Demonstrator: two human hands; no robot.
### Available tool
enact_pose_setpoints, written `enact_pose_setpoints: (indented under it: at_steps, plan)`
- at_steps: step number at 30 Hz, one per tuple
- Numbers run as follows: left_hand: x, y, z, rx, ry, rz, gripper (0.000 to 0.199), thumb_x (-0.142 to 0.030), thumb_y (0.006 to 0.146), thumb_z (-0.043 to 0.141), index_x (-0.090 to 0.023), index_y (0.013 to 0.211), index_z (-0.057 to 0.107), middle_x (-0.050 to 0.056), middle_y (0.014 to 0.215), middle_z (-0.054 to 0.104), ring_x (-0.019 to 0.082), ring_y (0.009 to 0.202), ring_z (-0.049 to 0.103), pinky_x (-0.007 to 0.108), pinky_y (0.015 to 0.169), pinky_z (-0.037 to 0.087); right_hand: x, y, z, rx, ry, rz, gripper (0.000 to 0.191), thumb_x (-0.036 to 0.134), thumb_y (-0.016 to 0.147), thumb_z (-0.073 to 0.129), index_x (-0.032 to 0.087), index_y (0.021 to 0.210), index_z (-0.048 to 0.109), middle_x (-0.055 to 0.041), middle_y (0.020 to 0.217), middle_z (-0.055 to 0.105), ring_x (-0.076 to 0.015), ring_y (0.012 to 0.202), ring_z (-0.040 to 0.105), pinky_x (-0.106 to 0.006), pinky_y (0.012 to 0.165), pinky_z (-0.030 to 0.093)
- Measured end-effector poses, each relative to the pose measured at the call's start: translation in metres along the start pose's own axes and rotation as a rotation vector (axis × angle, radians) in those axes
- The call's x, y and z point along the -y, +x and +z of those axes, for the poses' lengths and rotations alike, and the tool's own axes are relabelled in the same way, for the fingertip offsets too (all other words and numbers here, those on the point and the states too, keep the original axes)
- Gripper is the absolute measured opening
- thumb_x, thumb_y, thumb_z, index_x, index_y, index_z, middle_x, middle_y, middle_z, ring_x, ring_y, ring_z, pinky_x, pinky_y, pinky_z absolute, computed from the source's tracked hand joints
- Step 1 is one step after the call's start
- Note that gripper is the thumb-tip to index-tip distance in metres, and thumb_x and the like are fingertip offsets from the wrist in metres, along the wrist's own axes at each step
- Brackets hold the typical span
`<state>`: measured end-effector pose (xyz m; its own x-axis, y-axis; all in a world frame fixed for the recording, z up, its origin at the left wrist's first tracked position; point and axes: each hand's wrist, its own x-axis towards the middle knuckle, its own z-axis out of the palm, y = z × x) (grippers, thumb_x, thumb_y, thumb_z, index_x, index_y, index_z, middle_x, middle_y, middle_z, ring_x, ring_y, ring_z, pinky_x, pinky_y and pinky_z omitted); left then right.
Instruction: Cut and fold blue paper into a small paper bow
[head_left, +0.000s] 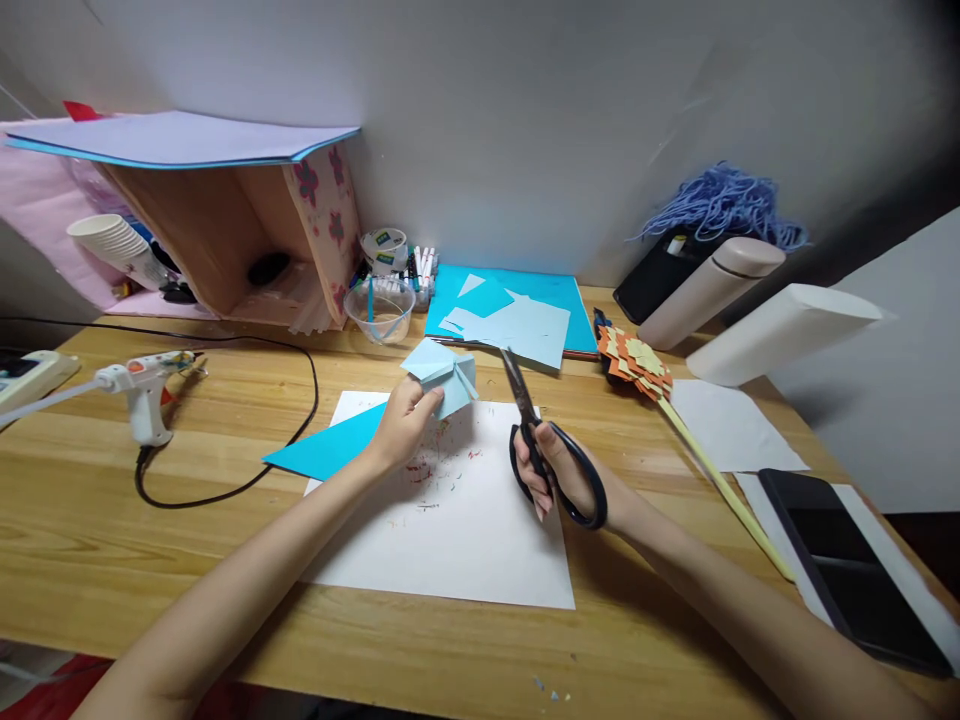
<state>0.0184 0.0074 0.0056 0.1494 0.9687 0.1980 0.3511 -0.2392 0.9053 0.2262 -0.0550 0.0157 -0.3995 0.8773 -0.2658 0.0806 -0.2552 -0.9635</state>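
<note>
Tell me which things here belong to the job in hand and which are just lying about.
Belonging, it seems:
- black scissors, in the right hand
- pale blue paper piece, in the left hand
- marked white sheet, below the hands

Apparently lying about:
- glue gun
- stacked cups
- blue yarn
- orange-and-yellow paper flower

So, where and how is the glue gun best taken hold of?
By its white handle, I'd say, coming from the person's near side with the left hand, once free: the handle points toward the person, while the nozzle faces right and the glue stick juts out left.
</note>
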Motion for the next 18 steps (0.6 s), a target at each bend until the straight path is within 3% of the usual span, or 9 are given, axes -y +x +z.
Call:
enact_pose_setpoints:
  at_steps: [2,5,8,11,13,16,18]
  plan:
    - [0.003,-0.001,-0.002,0.121,-0.169,-0.055,0.028,-0.036,0.072,0.045,-0.019,0.052,0.036,-0.002,0.055,0.037,0.011,0.056,0.035,0.026,0.056,0.031,0.002,0.009,-0.004,-0.14,0.094,-0.045,0.054,0.074,0.075,0.036,0.02,0.071,0.042,0.0087,0.044,0.038,-0.0074,0.033,0.038,-0.022,0.036,0.039]
    - [0.002,-0.004,-0.006,0.322,-0.418,-0.211,0.027,-0.035,0.064,0.049,-0.019,0.048,0.035,-0.004,0.047,0.031,0.008,0.047,0.028,0.025,0.047,0.024,0.004,0.02,-0.014,-0.35,0.048,-0.143,0.047,0.062,0.078,0.048,0.018,0.064,0.046,0.0043,0.048,0.048,-0.0083,0.039,0.048,-0.022,0.044,0.044]
    - [-0.003,-0.008,-0.01,0.502,-0.531,-0.309,0.027,-0.034,0.056,0.05,-0.019,0.04,0.033,-0.003,0.039,0.028,0.007,0.04,0.024,0.026,0.042,0.018,0.002,0.027,-0.023,-0.403,-0.031,-0.173,0.046,0.058,0.078,0.052,0.015,0.062,0.057,0.0,0.049,0.054,-0.01,0.045,0.053,-0.023,0.05,0.047]
    - [-0.007,-0.011,-0.011,0.676,-0.599,-0.405,0.026,-0.031,0.051,0.051,-0.019,0.037,0.032,-0.003,0.035,0.026,0.007,0.036,0.021,0.026,0.04,0.012,-0.004,0.03,-0.024,-0.323,0.073,-0.15,0.043,0.055,0.073,0.061,0.013,0.071,0.062,-0.0063,0.066,0.065,-0.0141,0.06,0.061,-0.025,0.058,0.051]
    - [-0.007,-0.011,-0.011,0.767,-0.618,-0.453,0.023,-0.029,0.048,0.051,-0.019,0.036,0.033,-0.003,0.034,0.025,0.006,0.035,0.018,0.027,0.041,0.01,-0.006,0.03,-0.021,-0.191,0.178,-0.125,0.041,0.053,0.072,0.064,0.012,0.076,0.063,-0.0105,0.081,0.068,-0.0163,0.072,0.064,-0.026,0.064,0.052]
    - [-0.005,-0.012,-0.009,0.88,-0.628,-0.504,0.02,-0.025,0.044,0.051,-0.018,0.034,0.034,-0.002,0.033,0.024,0.006,0.036,0.018,0.027,0.041,0.011,-0.008,0.025,-0.015,0.05,0.269,-0.019,0.038,0.047,0.072,0.067,0.01,0.077,0.063,-0.0102,0.078,0.068,-0.0133,0.065,0.063,-0.025,0.06,0.05]
    - [-0.004,-0.013,-0.008,0.917,-0.635,-0.547,0.015,-0.023,0.042,0.051,-0.017,0.035,0.039,-0.002,0.033,0.027,0.007,0.037,0.02,0.026,0.041,0.011,-0.008,0.022,-0.011,0.135,0.284,0.028,0.033,0.041,0.07,0.07,0.009,0.075,0.063,-0.0079,0.073,0.067,-0.0099,0.056,0.058,-0.023,0.054,0.048]
